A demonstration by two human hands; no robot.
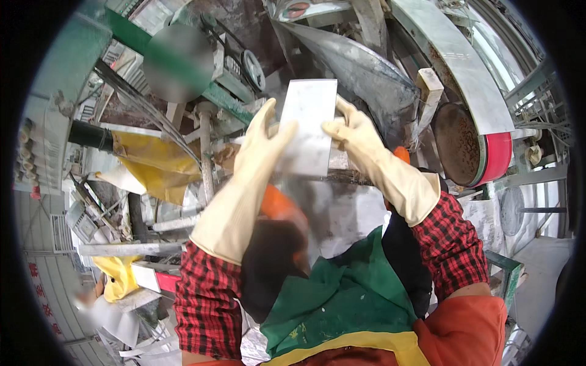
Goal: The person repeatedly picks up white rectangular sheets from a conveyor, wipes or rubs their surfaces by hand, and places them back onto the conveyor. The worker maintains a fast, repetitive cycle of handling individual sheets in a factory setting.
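Note:
A white rectangular slab (310, 113), like a stone or ceramic tile, is held up lengthwise in front of me between both hands. Cream rubber gloves cover my hands, with red-and-black checked sleeves above them. My left hand (261, 135) grips the slab's left side, its thumb lying against the face. On the opposite edge, my right hand (357, 131) presses its thumb on the face while its other fingers go partly out of sight behind the slab. Over my lap spreads a green apron (348, 299).
Beyond the slab rises a grey sheet-like guard (366, 76). A green machine beam (229, 100) and a belt pulley (253, 70) stand at the far left. To the right are a wooden block (430, 88), a rusty disc (455, 143) and a long pale slab (461, 67). Yellow sheeting (159, 165) hangs left.

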